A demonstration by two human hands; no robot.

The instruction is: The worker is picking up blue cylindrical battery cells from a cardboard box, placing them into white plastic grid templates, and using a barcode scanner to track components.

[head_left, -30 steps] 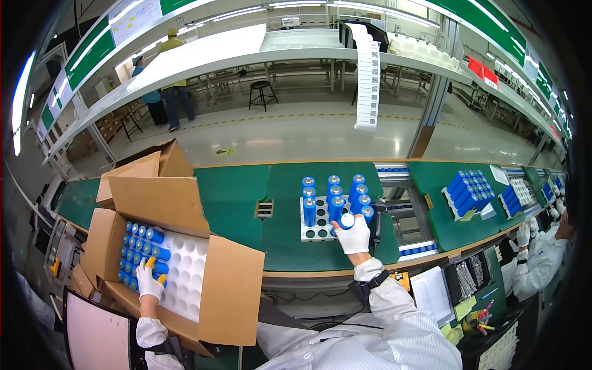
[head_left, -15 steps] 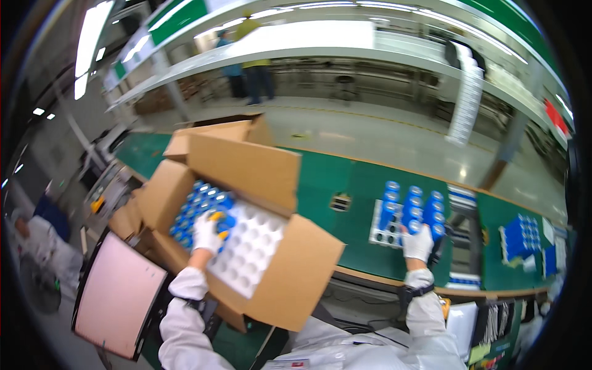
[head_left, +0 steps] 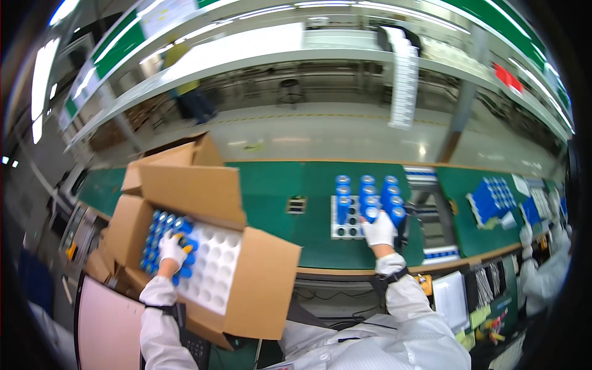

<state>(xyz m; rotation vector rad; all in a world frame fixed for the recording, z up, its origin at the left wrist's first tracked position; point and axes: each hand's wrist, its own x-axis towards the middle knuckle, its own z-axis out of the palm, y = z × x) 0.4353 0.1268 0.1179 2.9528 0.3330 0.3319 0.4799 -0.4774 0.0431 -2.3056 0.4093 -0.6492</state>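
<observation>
In a cardboard box [head_left: 263, 280] stand rows of blue cylindrical battery cells [head_left: 158, 229]. Beside them, a white tray with round pockets [head_left: 213, 259] covers the right part of the box. My left hand [head_left: 173, 248], white-gloved with yellow at the fingertips, reaches into the box, its fingers curled around a blue cell at the edge of the rows. On the green bench to the right, a white holder with round holes [head_left: 339, 232] carries several upright blue cells [head_left: 368, 191]. My right hand [head_left: 378, 229], also gloved, is closed at the front cell of its middle row; the fingertips are partly hidden.
A conveyor track [head_left: 439, 225] crosses the bench right of the holder. Beyond it sits another block of blue cells [head_left: 491, 200]. A small dark-slotted piece [head_left: 296, 205] lies mid-bench. A shelf [head_left: 339, 52] spans overhead. A pinkish panel [head_left: 108, 324] stands at lower left.
The view has swung right and levelled, so the box and bench appear shifted left. My left hand stays among the cells in the box, and my right hand stays at the holder's front.
</observation>
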